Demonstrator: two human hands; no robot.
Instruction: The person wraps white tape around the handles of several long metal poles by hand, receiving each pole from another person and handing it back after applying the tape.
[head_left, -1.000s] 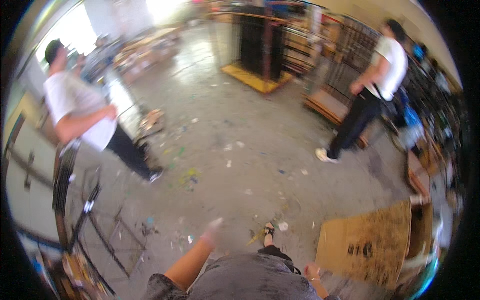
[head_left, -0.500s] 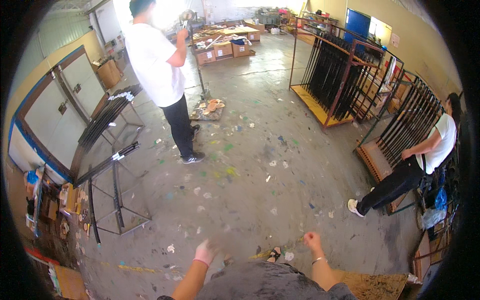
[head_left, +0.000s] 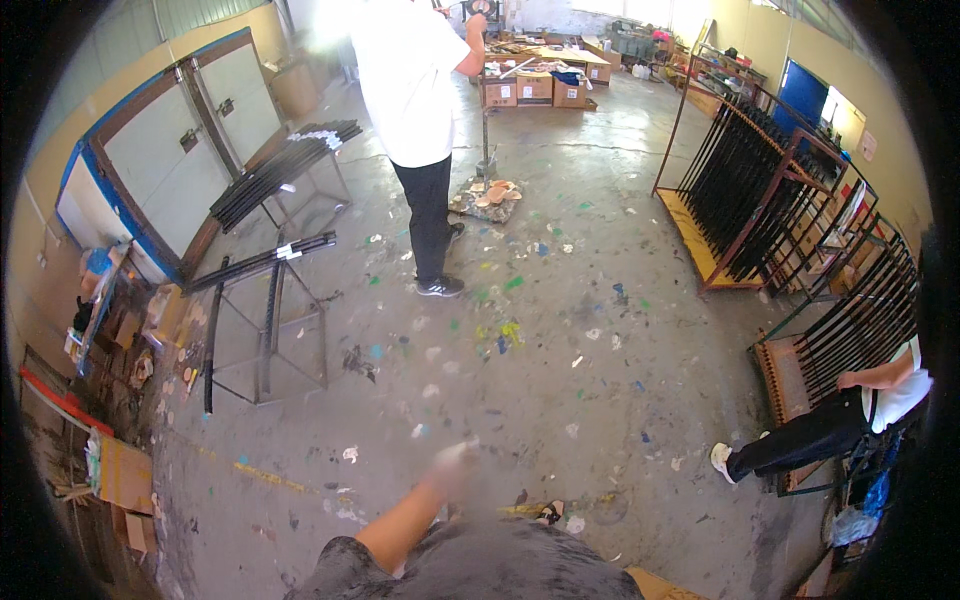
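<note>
My left hand (head_left: 455, 466) reaches forward over the paint-spotted floor (head_left: 520, 400), held in front of my dark grey shirt (head_left: 480, 560). A pale covering, like a thin glove, shows on it. Motion smears its fingers, so whether they hold anything cannot be made out. My right hand is out of view. One sandalled foot (head_left: 550, 512) shows just past the shirt. Closest on the left is a metal stand (head_left: 265, 330) with black rods (head_left: 300, 246) lying across its top.
A person in white (head_left: 410, 90) stands ahead beside an upright pole stand (head_left: 486, 130). Another person (head_left: 890, 390) is at a rack of black rods (head_left: 870, 310) on the right. A taller rack (head_left: 735, 200) stands behind. Cardboard boxes (head_left: 535, 88) line the back.
My right hand has left the view. My left hand has shifted slightly right and forward. The whole scene has slid right as the view turned left.
</note>
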